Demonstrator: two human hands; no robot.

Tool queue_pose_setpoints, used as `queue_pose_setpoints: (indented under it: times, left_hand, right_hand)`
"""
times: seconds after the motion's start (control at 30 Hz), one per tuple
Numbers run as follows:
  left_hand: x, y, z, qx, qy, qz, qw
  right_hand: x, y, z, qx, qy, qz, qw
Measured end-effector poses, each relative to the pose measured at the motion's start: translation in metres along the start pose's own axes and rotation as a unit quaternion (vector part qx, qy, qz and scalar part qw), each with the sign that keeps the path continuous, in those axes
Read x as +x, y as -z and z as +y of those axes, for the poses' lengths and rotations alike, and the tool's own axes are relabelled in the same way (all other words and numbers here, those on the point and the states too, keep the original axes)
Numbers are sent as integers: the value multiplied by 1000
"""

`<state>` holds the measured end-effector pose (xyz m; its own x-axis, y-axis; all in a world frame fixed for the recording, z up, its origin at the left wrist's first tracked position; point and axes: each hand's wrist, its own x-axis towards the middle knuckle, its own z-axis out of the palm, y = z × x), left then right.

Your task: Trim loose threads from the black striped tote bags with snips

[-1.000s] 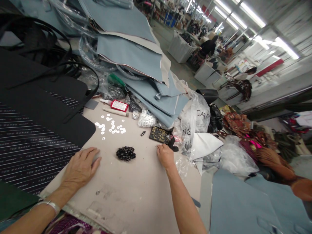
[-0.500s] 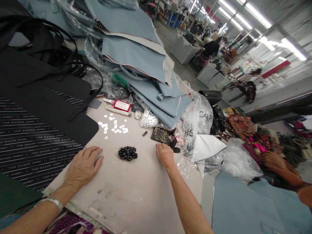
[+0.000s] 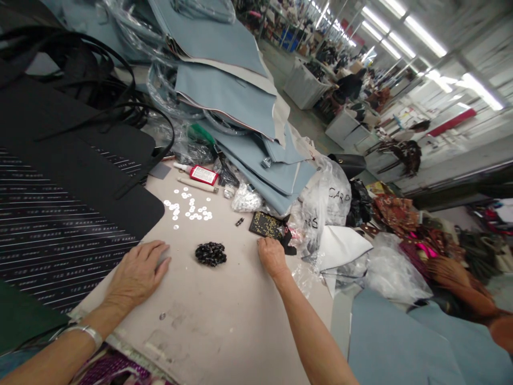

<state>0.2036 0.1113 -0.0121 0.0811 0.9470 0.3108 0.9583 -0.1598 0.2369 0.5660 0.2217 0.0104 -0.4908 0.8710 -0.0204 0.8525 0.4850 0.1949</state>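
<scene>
My left hand point(image 3: 136, 272) lies flat and open on the beige table point(image 3: 224, 315), its fingers beside the edge of a black striped fabric panel point(image 3: 60, 214). My right hand point(image 3: 271, 255) rests on the table with its fingers curled under, just below a small black studded card point(image 3: 265, 225); whether it holds anything is hidden. A heap of small black beads point(image 3: 210, 253) sits between the two hands. Scattered white discs point(image 3: 188, 208) lie farther back.
Stacked pale blue panels point(image 3: 240, 107) rise at the back. A red-labelled tube point(image 3: 199, 174), a clear bag of white pieces point(image 3: 245, 199) and marked plastic bags point(image 3: 328, 198) crowd the right. Black straps point(image 3: 100, 96) lie at the left. More blue panels point(image 3: 401, 342) sit at lower right.
The view has shifted slightly. Both hands stay in the same places on the table.
</scene>
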Motion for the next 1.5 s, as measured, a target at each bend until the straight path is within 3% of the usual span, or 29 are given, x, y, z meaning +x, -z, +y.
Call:
queue_pose_setpoints:
  times: [0.4,0.7,0.8,1.13,1.33,1.5]
  left_hand:
    - [0,1,1,11,-20,13,1000]
    - [1,3,2,10,-12,9,1000]
    - [1,3,2,2,-13,11,1000]
    - [3,4,4,12,-23,14,1000]
    - [1,0,1,20,-29,12,999]
    - [-1,1,0,15,-32,17,999]
  right_hand:
    - [-1,-12,0,21,-45,39,998]
    - [-1,0,34,83,-89,100,988]
    - [-1,4,35,85,-78,104,988]
    - [0,-6,0,15,-21,48,999]
    - [6,-6,3,1,-1,46,999]
    - [10,7,19,21,-11,70,997]
